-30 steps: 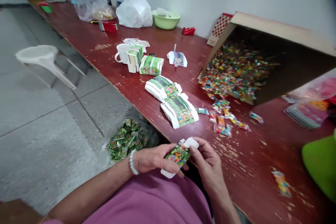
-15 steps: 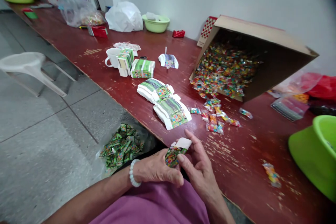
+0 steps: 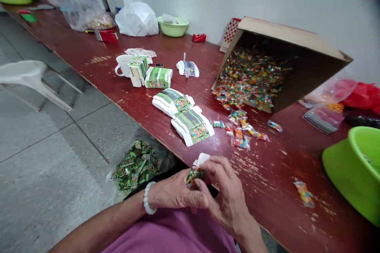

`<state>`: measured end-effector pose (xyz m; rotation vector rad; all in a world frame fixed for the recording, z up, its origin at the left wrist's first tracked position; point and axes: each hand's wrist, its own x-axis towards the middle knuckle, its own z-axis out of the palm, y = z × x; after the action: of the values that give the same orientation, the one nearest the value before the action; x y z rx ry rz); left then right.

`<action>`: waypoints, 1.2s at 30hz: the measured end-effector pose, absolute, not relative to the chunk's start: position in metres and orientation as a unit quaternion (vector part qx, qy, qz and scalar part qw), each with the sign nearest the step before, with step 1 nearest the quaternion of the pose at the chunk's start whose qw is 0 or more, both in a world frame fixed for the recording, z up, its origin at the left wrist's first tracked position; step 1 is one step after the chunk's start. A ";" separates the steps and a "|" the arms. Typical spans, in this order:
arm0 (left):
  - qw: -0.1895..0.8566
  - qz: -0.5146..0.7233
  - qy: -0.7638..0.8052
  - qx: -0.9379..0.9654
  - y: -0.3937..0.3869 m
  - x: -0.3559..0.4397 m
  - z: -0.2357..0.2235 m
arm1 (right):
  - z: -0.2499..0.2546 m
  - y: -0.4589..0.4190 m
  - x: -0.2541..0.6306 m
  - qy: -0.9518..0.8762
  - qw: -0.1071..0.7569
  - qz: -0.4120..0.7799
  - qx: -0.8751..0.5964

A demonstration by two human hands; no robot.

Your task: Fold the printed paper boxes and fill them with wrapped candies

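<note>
A small green printed candy box [image 3: 194,176] with a white end flap standing up is between my hands, just off the table's front edge. My left hand [image 3: 178,193], with a pale bead bracelet at the wrist, is closed around its near side. With thumb and fingers, my right hand [image 3: 224,185] grips the box by the flap end. Beyond them lie fanned stacks of flat, unfolded boxes [image 3: 192,124]. Several wrapped candies [image 3: 238,132] are scattered to their right. Below the edge, a clear bag of green boxes [image 3: 138,166] stands on the left.
A tipped cardboard box [image 3: 311,83] spills many wrapped candies at the back right. A green basin [image 3: 341,158] stands at the right. Bundled green boxes [image 3: 159,77] sit by a white mug [image 3: 123,66]. A white stool [image 3: 29,72] is on the floor left.
The candy box has gone from lying flat to being held more upright, deeper in my left hand. My right fingers have curled over its flap end. The view has turned to the right.
</note>
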<state>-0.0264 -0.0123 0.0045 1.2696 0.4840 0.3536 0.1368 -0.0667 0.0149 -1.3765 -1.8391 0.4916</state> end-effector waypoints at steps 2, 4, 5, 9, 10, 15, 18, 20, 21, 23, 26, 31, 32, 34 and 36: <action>0.760 0.135 0.237 0.589 -0.013 -0.029 0.003 | 0.016 -0.065 0.141 -0.723 0.375 0.234 -0.530; 0.754 0.115 0.250 0.596 -0.015 -0.030 0.001 | 0.016 -0.063 0.145 -0.724 0.374 0.262 -0.517; 0.753 0.107 0.256 0.596 -0.015 -0.031 0.001 | 0.017 -0.062 0.147 -0.727 0.377 0.266 -0.508; 0.733 0.068 0.289 0.612 -0.015 -0.030 0.004 | 0.017 -0.061 0.153 -0.739 0.373 0.274 -0.490; 0.725 0.061 0.295 0.619 -0.014 -0.030 0.006 | 0.018 -0.061 0.154 -0.739 0.368 0.282 -0.489; 0.716 0.067 0.299 0.627 -0.009 -0.030 0.011 | 0.020 -0.065 0.152 -0.724 0.367 0.353 -0.465; 0.738 0.044 0.286 0.609 -0.010 -0.031 0.008 | 0.018 -0.066 0.151 -0.703 0.339 0.402 -0.479; 0.745 0.028 0.274 0.608 -0.012 -0.030 0.006 | 0.017 -0.065 0.152 -0.696 0.318 0.416 -0.492; 0.740 0.025 0.270 0.615 -0.013 -0.029 0.005 | 0.016 -0.064 0.152 -0.695 0.310 0.421 -0.494; 0.711 0.039 0.274 0.646 -0.014 -0.027 0.004 | 0.016 -0.062 0.153 -0.696 0.305 0.428 -0.490; 0.644 0.081 0.301 0.698 -0.013 -0.026 0.006 | 0.017 -0.062 0.154 -0.697 0.321 0.421 -0.484; 0.652 0.093 0.273 0.701 -0.005 -0.032 0.005 | 0.015 -0.068 0.153 -0.690 0.347 0.421 -0.477; 0.675 0.081 0.262 0.685 -0.003 -0.033 0.004 | 0.015 -0.069 0.153 -0.689 0.348 0.418 -0.480; 0.727 0.052 0.249 0.638 0.000 -0.036 0.003 | 0.014 -0.071 0.152 -0.690 0.344 0.411 -0.487; 0.757 0.040 0.252 0.602 0.002 -0.036 0.001 | 0.016 -0.073 0.151 -0.694 0.337 0.409 -0.487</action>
<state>-0.0360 0.0019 0.0011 1.3117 0.5500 0.0881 0.1510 -0.0727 0.0157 -1.2694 -1.8083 1.0660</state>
